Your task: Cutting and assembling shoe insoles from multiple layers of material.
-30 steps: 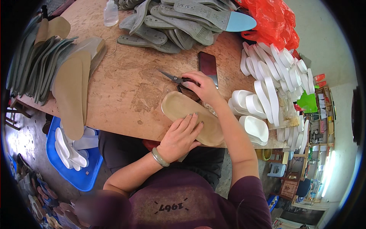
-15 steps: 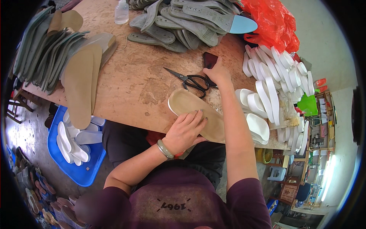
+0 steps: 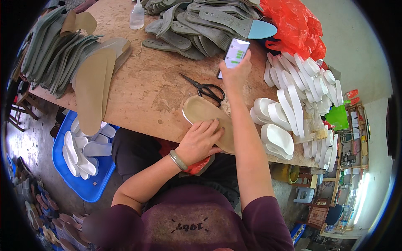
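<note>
A smartphone [image 3: 235,54] with a lit screen is gripped in my right hand [image 3: 237,72], held above the table in front of the grey sole pile. My left hand [image 3: 200,141] holds a white shoe sole with a tan insole on top [image 3: 205,109] at the table's near edge. Its fingers press on the tan face, and the thumb is at the near side. Part of that sole is hidden under my right forearm. Black-handled scissors [image 3: 206,89] lie on the wood just beyond the sole, blades toward the upper left.
Grey soles [image 3: 197,31] are heaped at the back beside a clear squeeze bottle [image 3: 137,17] and a red plastic bag [image 3: 293,25]. White soles [image 3: 277,140] line the right side. Tan insole sheets [image 3: 90,94] overhang the left edge, above a blue basket [image 3: 97,190] of white soles.
My right hand has lifted the phone off the table, away from the scissors, and its screen has lit up. My left hand stays on the sole, which has shifted slightly left.
</note>
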Motion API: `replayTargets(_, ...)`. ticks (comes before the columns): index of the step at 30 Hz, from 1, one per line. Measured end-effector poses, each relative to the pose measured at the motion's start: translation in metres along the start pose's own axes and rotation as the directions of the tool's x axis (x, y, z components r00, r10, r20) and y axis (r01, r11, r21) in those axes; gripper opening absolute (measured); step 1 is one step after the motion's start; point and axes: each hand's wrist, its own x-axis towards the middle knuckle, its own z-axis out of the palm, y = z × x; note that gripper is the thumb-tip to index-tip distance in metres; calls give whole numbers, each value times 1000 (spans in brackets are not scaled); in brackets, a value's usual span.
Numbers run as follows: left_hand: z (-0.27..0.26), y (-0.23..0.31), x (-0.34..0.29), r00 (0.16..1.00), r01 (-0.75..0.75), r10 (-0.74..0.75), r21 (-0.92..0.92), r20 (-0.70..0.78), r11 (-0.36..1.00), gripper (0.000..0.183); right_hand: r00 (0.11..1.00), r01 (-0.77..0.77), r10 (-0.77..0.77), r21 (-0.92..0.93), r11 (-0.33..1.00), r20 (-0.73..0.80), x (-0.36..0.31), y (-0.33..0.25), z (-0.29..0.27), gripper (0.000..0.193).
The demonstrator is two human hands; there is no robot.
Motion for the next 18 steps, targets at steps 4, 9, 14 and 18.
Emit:
replayTargets(4,0,2,4,1000,-18,18,13,-5,1000,63,997,-30,30,0,1000,-71,3,-1,30,104)
replayTargets(9,2,1,3,1000,4,-4,10,24,1000,63,998,-61,60,41,997,19,3,-2,27,107)
replayTargets(14,1,0,-1,1000,26,-26,27,11,999,62,935,-234,160,210,949,318,3,45,-8,89)
replayTargets(18,1,3,3,1000,13,-13,23,8,1000,62,878,-301,127,326,896,461,-10,101,-12,65)
